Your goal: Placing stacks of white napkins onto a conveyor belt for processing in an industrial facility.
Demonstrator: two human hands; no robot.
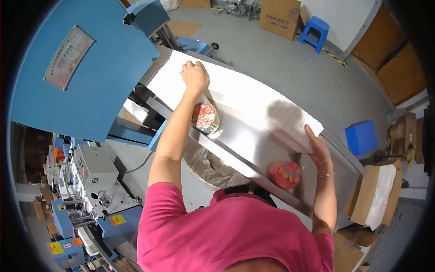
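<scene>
A long stack of thin white paper sheets (247,97) lies along a sloping metal tray (240,129) in front of me. My left hand (195,78) is closed, its curled fingers pressed on the stack towards its far left part. At the right end, my right hand (318,147) grips the stack, thumb on the end edge and the other fingers mostly hidden. Near my left wrist sits a round, red-patterned object (205,117) with a shiny clear side. Another round red object with a blue band (285,174) rests in the tray, left of my right wrist.
A big blue machine (86,90) adjoins the tray's left end. Below the tray's near rail stands a bag-lined bin (208,165). An open carton with white paper (378,195) is at right, with a blue bin (361,137) and a blue stool (316,32) farther off.
</scene>
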